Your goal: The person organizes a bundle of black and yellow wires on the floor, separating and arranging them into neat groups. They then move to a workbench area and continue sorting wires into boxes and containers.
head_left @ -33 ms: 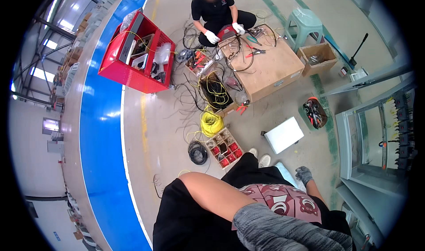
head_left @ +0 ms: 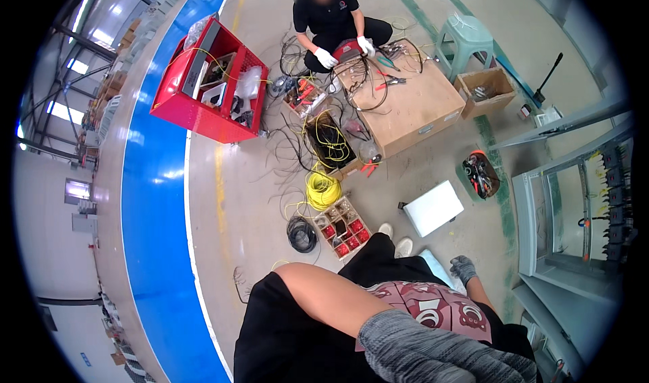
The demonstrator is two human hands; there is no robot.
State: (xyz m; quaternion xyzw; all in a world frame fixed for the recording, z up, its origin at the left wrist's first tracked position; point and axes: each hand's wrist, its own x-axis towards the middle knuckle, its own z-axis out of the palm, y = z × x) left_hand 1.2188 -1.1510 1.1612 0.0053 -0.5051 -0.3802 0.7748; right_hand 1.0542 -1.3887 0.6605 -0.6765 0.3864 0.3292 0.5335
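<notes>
My left forearm crosses in front of my body, and my left hand (head_left: 439, 349) wears a long grey knitted glove. It lies low in the view over my dark clothing, with its fingers hidden. Beyond the pink printed patch (head_left: 426, 308) on my front, my right hand (head_left: 463, 269) is in a matching grey glove. Its fingers look curled in, and nothing shows in them. Beside it is a pale blue, flat item (head_left: 438, 268), partly covered by my leg; whether they touch I cannot tell.
Ahead sit a white-topped stool (head_left: 433, 208), a divided parts box (head_left: 341, 227), a yellow cable coil (head_left: 323, 191) and a black coil (head_left: 301, 234). A tool pouch (head_left: 481, 175) and grey cabinet frame (head_left: 534, 214) stand right. Farther, a white-gloved person (head_left: 328, 18) handles cables at a wooden box (head_left: 405, 106).
The other person's white-gloved hands have shifted very slightly by the cables. My own hands stay in the same places.
</notes>
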